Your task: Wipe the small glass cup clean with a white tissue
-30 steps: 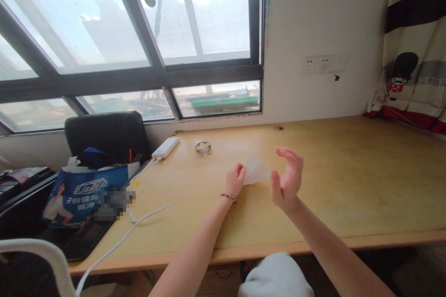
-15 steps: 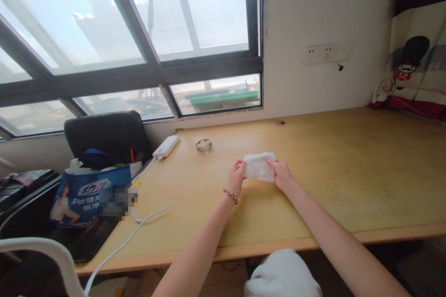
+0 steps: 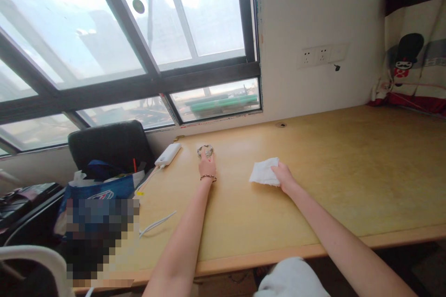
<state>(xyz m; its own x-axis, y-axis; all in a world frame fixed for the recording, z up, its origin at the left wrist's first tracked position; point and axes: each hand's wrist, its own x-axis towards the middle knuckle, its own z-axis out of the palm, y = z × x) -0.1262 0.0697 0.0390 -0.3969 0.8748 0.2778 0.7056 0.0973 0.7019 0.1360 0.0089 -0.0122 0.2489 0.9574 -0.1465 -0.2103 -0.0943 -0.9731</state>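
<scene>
My left hand (image 3: 208, 165), with a beaded bracelet on its wrist, reaches over the table (image 3: 237, 222) to a silvery, ring-shaped thing that looks like a metal bracelet (image 3: 208, 151). Its fingers are stretched out and apart at the near side of the ring; whether they press on it I cannot tell. A folded white tissue (image 3: 264, 171) hangs from my right hand (image 3: 285, 177), pinched at its right edge between thumb and fingers. The tissue is held above the tabletop, its left end free.
A white power bank (image 3: 168, 155) with a cable lies at the table's left edge. Left of the table are a black chair (image 3: 111, 146) and a blue bag (image 3: 114, 184). A window and a wall with sockets (image 3: 315, 55) stand behind, a patterned curtain (image 3: 407, 55) at right.
My left hand has let go of the tissue and moved left and forward to the metal bracelet. The tissue stays in my right hand, now tilted. The view has shifted slightly.
</scene>
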